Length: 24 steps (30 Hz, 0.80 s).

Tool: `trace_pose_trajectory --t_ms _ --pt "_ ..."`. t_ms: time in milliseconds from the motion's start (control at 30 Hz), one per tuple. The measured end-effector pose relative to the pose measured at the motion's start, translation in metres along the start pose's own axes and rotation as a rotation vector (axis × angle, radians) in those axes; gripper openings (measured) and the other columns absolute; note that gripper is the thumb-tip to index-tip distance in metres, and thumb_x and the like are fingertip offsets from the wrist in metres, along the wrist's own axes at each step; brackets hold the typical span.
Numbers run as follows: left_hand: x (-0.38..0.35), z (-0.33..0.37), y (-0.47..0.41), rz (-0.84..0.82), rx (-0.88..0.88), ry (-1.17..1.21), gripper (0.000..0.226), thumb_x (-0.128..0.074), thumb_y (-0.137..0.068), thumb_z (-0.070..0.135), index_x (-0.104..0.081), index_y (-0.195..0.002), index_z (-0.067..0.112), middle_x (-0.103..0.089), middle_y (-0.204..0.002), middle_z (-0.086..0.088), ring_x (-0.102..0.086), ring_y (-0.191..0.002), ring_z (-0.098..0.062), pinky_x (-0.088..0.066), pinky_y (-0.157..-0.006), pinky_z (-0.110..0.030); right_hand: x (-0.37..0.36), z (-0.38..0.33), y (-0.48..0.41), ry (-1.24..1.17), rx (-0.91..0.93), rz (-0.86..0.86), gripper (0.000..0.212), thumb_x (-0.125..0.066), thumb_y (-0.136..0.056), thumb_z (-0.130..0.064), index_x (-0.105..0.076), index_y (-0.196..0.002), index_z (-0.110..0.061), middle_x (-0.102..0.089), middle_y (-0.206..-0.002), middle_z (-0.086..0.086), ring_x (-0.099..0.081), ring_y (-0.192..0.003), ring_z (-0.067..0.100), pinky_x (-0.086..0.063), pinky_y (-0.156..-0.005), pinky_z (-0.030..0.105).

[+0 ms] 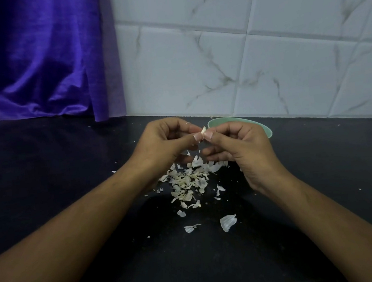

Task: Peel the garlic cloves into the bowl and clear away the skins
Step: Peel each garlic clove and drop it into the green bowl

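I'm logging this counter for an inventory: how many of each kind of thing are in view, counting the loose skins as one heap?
Hands (left hand, right hand): 2
Garlic clove: 1
Green bowl: 1
Skin heap: 1
Purple cloth: 1
Total: 6

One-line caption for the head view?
Left hand and right hand pinch a clove over skins on the counter; bowl behind.
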<state>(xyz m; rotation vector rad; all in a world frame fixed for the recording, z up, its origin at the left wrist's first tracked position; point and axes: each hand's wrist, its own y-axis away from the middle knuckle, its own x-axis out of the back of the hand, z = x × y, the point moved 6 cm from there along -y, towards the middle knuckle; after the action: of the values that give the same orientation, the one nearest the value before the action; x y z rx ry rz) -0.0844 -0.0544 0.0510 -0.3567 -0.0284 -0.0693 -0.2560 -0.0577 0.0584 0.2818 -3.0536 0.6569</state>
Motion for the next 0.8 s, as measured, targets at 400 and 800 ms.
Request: trace_pose_trajectory --t_ms 400,800 --pt "-0.002 -0.0019 -0.001 -0.068 0.032 0.025 0.009 -0.077 -0.09 0.01 -0.078 -0.098 0.008 -0.075 -0.09 -0.01 -0.072 -0.082 -0.015 -0.065 -0.068 -0.033 0.002 0.0006 -0.001 0.029 -0.018 0.005 0.011 -0.067 -0.096 -0.002 -0.075 -0.089 -0.003 -0.075 -0.081 0.017 -0.074 -0.069 0.027 -0.065 -0.075 0.046" --pt "0.0013 0.002 -0.0018 -0.103 0.003 -0.073 0.013 -0.075 -0.092 0.009 -0.076 -0.104 0.004 -0.073 -0.087 -0.01 -0.067 -0.081 -0.017 -0.063 -0.073 -0.041 0.0009 0.0001 -0.0003 0.056 -0.054 -0.04 0.014 -0.07 -0.096 -0.011 -0.073 -0.09 0.001 -0.074 -0.082 0.014 -0.075 -0.07 0.028 -0.064 -0.069 0.038"
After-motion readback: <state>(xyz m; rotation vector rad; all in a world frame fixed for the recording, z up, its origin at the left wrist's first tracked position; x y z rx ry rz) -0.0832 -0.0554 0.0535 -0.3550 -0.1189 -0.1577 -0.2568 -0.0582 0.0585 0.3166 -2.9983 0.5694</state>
